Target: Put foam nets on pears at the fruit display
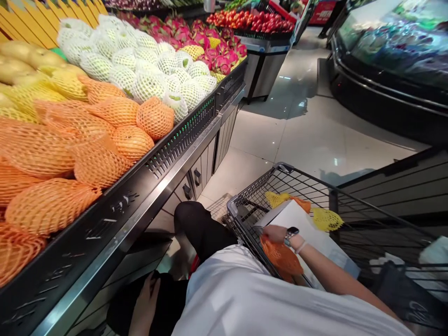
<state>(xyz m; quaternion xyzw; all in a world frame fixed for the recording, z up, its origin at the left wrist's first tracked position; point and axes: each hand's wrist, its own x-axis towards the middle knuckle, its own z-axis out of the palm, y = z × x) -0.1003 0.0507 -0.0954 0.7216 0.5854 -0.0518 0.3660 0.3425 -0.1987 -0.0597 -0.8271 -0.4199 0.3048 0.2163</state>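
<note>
My right hand (276, 234), with a watch on the wrist, is inside the shopping cart (280, 169). Its fingers are closed at the upper end of an orange foam-net sleeve (283, 259); whether fruit fills the sleeve is hard to make out. Beside and partly under my forearm stands a white box (297, 219). Yellow foam nets (327, 219) and an orange net (301, 204) show just behind the box. My left hand (146, 301) hangs low against my black trousers, thumb and fingers apart, with dark cloth showing between them and nothing visibly held.
On the left, a black-edged display stand (189, 126) bears orange-netted fruit (52, 203), white-netted fruit (126, 58) and dragon fruit (224, 65). Red fruit (252, 19) fills a bin farther off. A curved refrigerated case (385, 88) stands right. A dark bag (408, 296) is at lower right.
</note>
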